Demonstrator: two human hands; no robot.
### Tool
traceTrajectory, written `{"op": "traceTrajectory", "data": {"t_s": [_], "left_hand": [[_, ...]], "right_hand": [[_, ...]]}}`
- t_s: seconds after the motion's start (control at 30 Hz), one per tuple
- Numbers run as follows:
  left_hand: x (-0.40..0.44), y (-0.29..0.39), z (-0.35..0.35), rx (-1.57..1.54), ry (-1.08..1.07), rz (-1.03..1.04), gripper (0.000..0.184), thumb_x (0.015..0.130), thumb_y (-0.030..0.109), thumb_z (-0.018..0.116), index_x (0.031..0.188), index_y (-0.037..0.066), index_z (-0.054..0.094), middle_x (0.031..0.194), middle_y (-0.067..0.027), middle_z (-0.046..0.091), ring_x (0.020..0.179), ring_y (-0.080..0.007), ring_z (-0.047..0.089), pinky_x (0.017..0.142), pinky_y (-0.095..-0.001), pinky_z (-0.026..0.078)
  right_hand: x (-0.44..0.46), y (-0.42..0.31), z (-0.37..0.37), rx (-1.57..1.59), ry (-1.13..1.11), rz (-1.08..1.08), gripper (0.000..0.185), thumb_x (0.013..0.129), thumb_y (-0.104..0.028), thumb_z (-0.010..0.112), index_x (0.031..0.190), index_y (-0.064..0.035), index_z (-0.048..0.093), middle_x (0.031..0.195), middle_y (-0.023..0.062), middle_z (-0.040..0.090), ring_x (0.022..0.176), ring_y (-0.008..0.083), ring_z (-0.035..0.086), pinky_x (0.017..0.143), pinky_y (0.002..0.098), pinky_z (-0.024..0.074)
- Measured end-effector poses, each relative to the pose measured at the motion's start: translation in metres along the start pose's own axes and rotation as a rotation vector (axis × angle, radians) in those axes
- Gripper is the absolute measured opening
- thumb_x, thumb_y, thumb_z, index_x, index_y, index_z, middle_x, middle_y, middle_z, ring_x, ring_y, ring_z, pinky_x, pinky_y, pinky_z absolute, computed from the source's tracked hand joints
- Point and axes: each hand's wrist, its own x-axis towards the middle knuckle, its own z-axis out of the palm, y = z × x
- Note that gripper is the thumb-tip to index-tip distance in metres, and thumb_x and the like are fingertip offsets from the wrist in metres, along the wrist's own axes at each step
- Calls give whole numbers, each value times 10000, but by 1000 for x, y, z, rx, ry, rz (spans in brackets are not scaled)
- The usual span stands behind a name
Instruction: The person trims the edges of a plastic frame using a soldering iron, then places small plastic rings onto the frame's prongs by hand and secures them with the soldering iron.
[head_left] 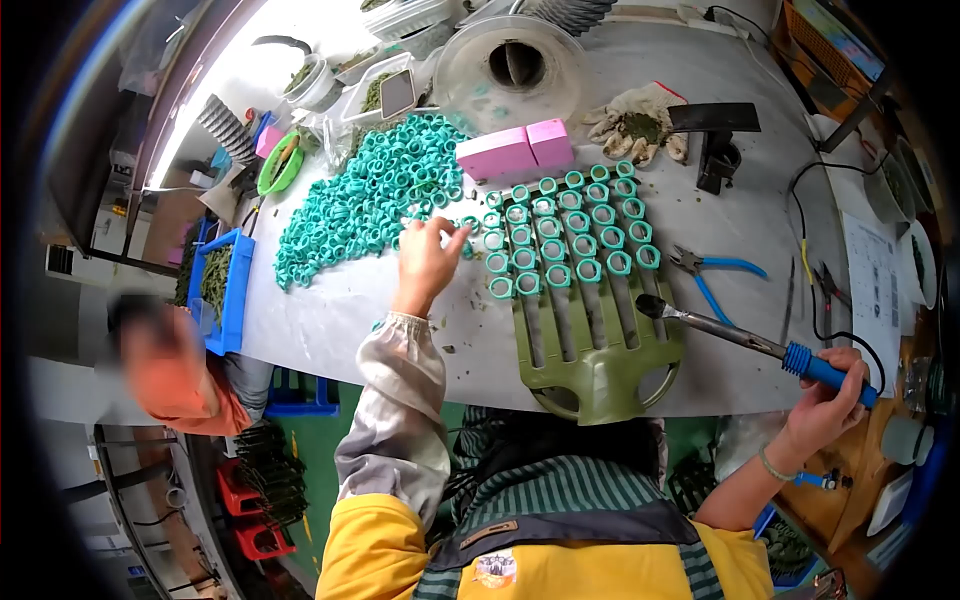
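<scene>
My left hand [430,255] is at the right edge of a large pile of teal rings [370,190], its fingers pinched together; what they hold, if anything, is too small to tell. Just right of it, an olive-green slotted rack [600,365] lies flat, with rows of teal rings [555,250] set over its upper part. My right hand [835,390] is wrapped round the blue handle of a soldering-iron-like tool [730,332]. The metal tip of that tool points left, over the rack's right edge.
Pink blocks [497,153] lie above the rack. Beyond are a glove [640,122], a black stand [718,150] and a round clear cover [480,75]. Blue-handled pliers [720,268] lie right. A blue tray [232,300] and another person [185,375] are at left.
</scene>
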Motion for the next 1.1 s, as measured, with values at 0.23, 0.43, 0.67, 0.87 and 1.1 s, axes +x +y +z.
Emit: {"op": "traceTrajectory", "data": {"t_s": [0.23, 0.43, 0.67, 0.87, 1.1], "left_hand": [[-35, 7, -34, -675, -240, -289, 115, 925, 98, 688, 1003, 14, 696, 965, -70, 686, 870, -88, 622, 709, -233, 497], [-85, 46, -73, -976, -357, -10, 285, 902, -78, 632, 1167, 12, 685, 1215, -25, 578, 952, -77, 598, 809, -194, 528], [-94, 68, -57, -611, -163, 289, 292, 811, 5, 736, 1095, 64, 710, 1074, -82, 705, 1012, -288, 636, 885, -369, 504], [-92, 68, -56, -547, -164, 348, 288, 817, 19, 732, 1099, 73, 712, 1088, -76, 701, 1002, -283, 634, 872, -371, 511], [-55, 25, -50, -577, -65, 232, 275, 860, 61, 704, 1134, 87, 686, 1087, -108, 658, 1004, -284, 598, 844, -373, 492]], "right_hand": [[-30, -27, 54, 90, -186, 91, 210, 917, -112, 537, 737, -6, 565, 742, 103, 598, 631, 168, 584, 370, 242, 414], [-66, -17, 90, 190, -329, 165, 170, 914, -42, 524, 774, 27, 591, 762, 114, 611, 668, 188, 624, 394, 256, 483], [-84, -3, 112, 228, -399, 188, 190, 954, -76, 548, 825, 41, 622, 844, 137, 651, 734, 194, 660, 436, 249, 525], [-79, -13, 108, 201, -392, 166, 190, 949, -59, 539, 808, 41, 617, 824, 139, 641, 647, 169, 619, 405, 244, 478], [-64, -23, 94, 217, -394, 191, 206, 934, -88, 548, 759, 9, 598, 750, 103, 603, 644, 161, 611, 375, 237, 452]]}}
